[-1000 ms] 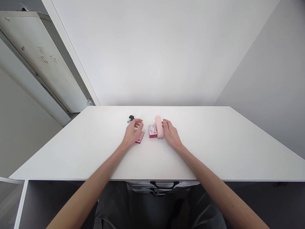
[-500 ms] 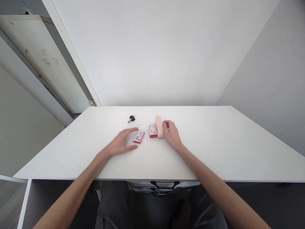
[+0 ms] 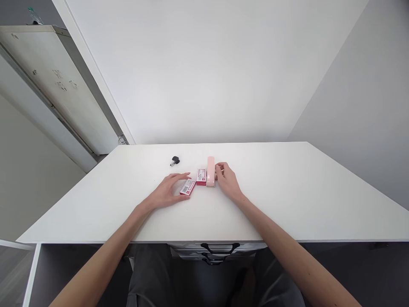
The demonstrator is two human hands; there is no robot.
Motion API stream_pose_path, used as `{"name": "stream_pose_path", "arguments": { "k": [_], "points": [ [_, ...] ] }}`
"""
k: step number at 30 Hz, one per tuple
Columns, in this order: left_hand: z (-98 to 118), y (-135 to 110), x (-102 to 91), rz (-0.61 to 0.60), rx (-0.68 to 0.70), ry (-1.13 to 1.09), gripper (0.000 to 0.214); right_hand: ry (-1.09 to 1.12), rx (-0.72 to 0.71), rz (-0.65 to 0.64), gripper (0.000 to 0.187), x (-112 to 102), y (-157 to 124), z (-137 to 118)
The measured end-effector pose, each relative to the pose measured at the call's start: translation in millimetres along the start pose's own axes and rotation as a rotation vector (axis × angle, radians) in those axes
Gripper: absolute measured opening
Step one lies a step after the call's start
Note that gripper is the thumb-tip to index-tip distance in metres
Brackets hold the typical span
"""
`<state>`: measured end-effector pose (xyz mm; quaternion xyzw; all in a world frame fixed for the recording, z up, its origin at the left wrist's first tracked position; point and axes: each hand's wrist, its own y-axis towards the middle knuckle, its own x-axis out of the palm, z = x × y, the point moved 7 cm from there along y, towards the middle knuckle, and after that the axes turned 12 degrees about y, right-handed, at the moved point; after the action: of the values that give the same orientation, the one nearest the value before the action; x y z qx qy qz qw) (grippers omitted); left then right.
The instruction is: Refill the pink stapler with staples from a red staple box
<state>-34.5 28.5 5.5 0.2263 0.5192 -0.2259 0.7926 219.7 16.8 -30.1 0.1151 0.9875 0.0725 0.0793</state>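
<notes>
My left hand (image 3: pixel 168 191) lies on the white table (image 3: pixel 287 192) with fingers spread. Its thumb and forefinger bracket the left end of a red staple box (image 3: pixel 188 186) that lies flat, and the thumb tip touches it. A second red staple box (image 3: pixel 201 176) sits just right of it, against a pink stapler (image 3: pixel 210 171). My right hand (image 3: pixel 226 181) has its fingers curled and pinched against the stapler's right side.
A small black and silver object (image 3: pixel 174 160) lies further back on the left. Drawer handles (image 3: pixel 220 248) show under the table's front edge. A grey cabinet door (image 3: pixel 60 85) stands at the left, and white walls close off the back and right.
My left hand drew back from the far left box, then slid right until thumb and forefinger reached round it. My right hand nudged the stapler and second box slightly left.
</notes>
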Motion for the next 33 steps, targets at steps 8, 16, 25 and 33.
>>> {"name": "stream_pose_path", "arguments": {
  "k": [8,16,25,33],
  "points": [
    [2,28,-3.6,0.301,-0.104,-0.350,0.076,-0.021,0.001,0.004,0.033,1,1,0],
    [28,57,16.3,0.275,-0.081,-0.348,0.080,-0.006,-0.012,0.003,0.033,1,1,-1],
    [31,55,22.3,0.230,-0.066,-0.293,0.087,-0.002,-0.014,0.001,0.031,1,-1,-1],
    [-7,46,-11.2,0.692,-0.225,-0.004,0.033,0.004,-0.009,-0.002,0.033,0,-1,-2]
  ]
}}
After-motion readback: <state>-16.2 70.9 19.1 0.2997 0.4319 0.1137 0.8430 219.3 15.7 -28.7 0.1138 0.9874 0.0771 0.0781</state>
